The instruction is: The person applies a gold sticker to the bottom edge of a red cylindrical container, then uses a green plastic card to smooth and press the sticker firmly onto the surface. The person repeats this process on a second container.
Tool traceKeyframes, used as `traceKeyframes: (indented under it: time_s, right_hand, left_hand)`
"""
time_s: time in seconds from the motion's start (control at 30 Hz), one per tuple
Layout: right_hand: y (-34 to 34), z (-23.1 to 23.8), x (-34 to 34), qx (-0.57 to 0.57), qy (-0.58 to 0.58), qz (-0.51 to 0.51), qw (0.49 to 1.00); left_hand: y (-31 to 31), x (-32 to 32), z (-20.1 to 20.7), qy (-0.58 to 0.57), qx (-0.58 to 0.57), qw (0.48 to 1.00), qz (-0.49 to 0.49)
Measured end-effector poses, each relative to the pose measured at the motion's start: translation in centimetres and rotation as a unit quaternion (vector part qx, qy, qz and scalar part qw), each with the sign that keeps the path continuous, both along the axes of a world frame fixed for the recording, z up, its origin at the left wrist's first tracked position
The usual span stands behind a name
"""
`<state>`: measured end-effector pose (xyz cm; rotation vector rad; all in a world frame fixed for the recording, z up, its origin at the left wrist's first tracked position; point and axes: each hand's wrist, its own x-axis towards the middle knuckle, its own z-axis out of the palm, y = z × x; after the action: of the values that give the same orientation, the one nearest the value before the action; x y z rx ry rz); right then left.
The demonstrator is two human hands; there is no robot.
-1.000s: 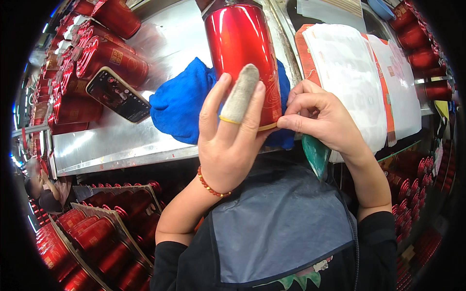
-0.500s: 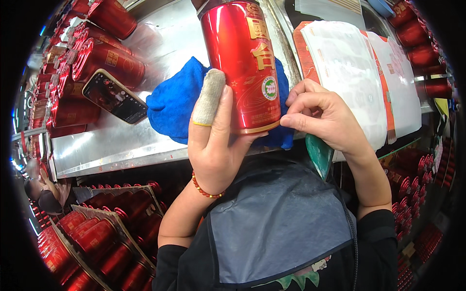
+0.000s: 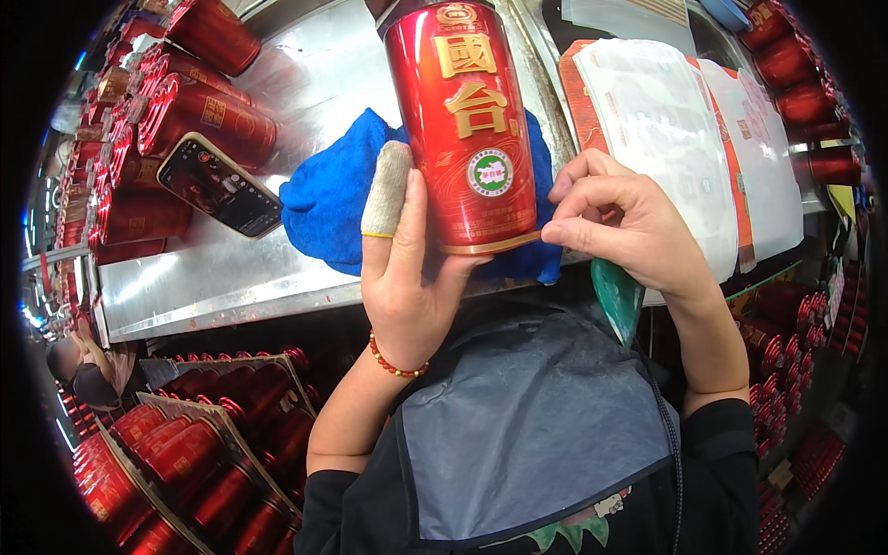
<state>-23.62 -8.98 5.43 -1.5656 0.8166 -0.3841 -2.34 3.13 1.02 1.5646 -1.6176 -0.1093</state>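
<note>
A glossy red bottle point(image 3: 467, 194) with raised gold characters and a round green-and-white sticker point(image 3: 489, 173) lies on a blue cloth point(image 3: 333, 199), its base toward me. My left hand point(image 3: 407, 268) grips it at the lower left, fingers along its side and thumb by the base. One finger wears a beige fabric finger cot point(image 3: 386, 190). At the bottle's lower right, my right hand point(image 3: 624, 217) is closed in a pinch, thumb tip close to the gold base rim. What those fingers hold, if anything, is hidden. The bottle's far end runs out of view.
Left on the metal table point(image 3: 222, 301), a phone point(image 3: 219, 185) leans against stacked red bottles point(image 3: 208, 116). White sticker sheets point(image 3: 647, 139) lie to the right, near a green pointed object point(image 3: 617, 301). Crates of red bottles point(image 3: 176, 453) stand below left. Another person point(image 3: 92, 365) is far left.
The bottle has turned to the left, so its gold characters and round sticker now face up. My left fingers have slid slightly down its side. My right hand stays pinched nearby.
</note>
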Motion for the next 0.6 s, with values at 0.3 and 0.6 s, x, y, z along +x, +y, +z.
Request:
traceKeyframes:
  time_s: [0.3, 0.6]
  right_hand:
    - [-0.1, -0.6, 0.4, -0.021, 0.004, -0.004, 1.0]
    - [-0.4, -1.6, 0.5, -0.044, -0.012, 0.007, 0.999]
  left_hand:
    - [1.0, 1.1, -0.6, -0.062, 0.06, 0.996, 0.006]
    - [3.3, -0.5, -1.4, -0.059, -0.101, 0.992, -0.041]
